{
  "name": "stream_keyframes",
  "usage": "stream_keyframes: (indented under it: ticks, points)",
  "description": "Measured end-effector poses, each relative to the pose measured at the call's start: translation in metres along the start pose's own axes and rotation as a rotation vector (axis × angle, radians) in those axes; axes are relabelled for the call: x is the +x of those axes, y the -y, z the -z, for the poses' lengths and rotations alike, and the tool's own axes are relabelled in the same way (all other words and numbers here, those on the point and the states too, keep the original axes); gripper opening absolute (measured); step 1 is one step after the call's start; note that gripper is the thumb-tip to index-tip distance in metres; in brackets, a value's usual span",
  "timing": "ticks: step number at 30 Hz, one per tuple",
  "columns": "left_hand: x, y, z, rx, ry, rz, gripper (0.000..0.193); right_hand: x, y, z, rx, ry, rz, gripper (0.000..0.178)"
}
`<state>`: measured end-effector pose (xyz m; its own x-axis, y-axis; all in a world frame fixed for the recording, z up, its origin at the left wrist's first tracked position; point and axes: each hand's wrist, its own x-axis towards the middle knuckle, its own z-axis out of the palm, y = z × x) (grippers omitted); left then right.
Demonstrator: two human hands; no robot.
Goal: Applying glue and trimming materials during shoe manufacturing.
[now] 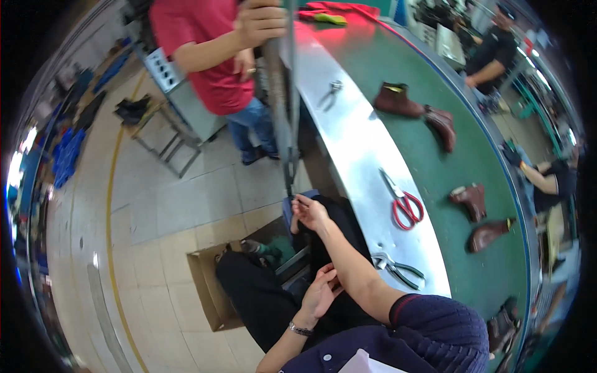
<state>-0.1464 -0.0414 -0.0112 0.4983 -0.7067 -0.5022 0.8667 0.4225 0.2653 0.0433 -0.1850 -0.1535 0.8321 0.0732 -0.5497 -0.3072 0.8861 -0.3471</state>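
My right hand (309, 211) reaches forward, fingertips pinched together at the lower end of a dark, narrow upright piece (288, 180). Whatever lies between those fingertips is too small to make out. My left hand (320, 293), a metal band on its wrist, is close by my right forearm over my lap, palm showing and fingers loosely bent; I see nothing in it. On the metal table edge to my right lie green-handled pliers (398, 270), red-handled scissors (403, 202) and a further pair of pliers (331, 93).
Brown ankle boots (398, 101) stand or lie on the green conveyor belt (429, 180). A cardboard box (205, 292) sits on the floor beside my left leg. A person in a red shirt (205, 56) grips a metal post ahead. A wooden stool (165, 133) stands farther left.
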Motion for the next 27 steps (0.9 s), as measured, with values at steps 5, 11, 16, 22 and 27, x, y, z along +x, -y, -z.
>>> stream_keyframes:
  ticks: [5,11,16,22,27]
  points:
    - [-0.022,-0.015,-0.006,0.242,0.163,0.153,0.033,-0.062,0.046,-0.058,-0.092,0.120,0.078,0.028]
    - [-0.014,-0.030,0.008,0.266,0.257,0.276,0.036,-0.080,0.184,-0.054,-0.265,0.079,0.505,0.032]
    - [0.030,-0.039,0.050,0.248,-0.025,0.103,0.033,-0.096,0.273,-0.070,-0.624,-0.032,0.596,0.047]
    - [0.067,-0.036,0.108,0.284,-0.375,-0.019,0.022,-0.088,0.273,-0.181,-1.118,0.270,0.486,0.062]
    - [0.065,-0.028,0.107,0.273,-0.393,-0.039,0.023,-0.029,0.308,-0.152,-1.204,0.022,0.719,0.074]
